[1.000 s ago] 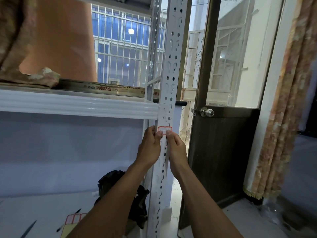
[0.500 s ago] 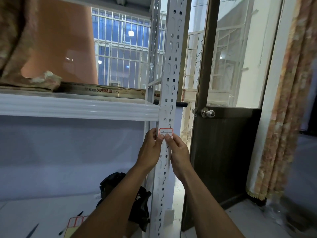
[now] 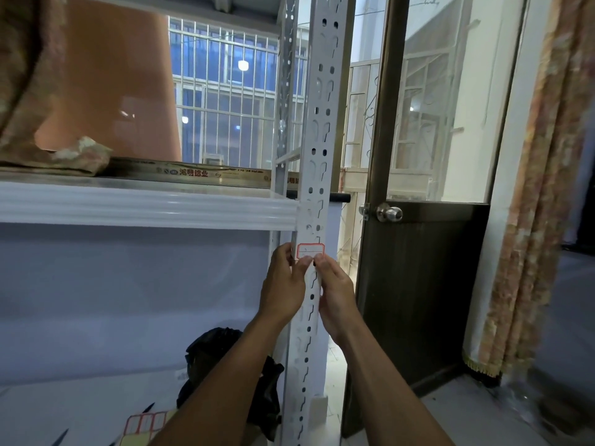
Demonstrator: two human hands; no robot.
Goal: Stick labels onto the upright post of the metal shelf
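A white perforated upright post of the metal shelf runs top to bottom through the middle of the view. A small white label with a red border lies flat on the post just below the shelf board. My left hand and my right hand flank the post, thumbs pressing the label's lower edge. A sheet of spare red-bordered labels lies on the lower shelf, partly hidden by my left forearm.
The white shelf board carries a long printed box and folded fabric. A black bag sits on the lower shelf. A dark door with a round knob stands right of the post; a patterned curtain hangs far right.
Both hands have slid slightly down, so their thumbs now press the label's bottom edge instead of its sides. The label stays in the same place on the post.
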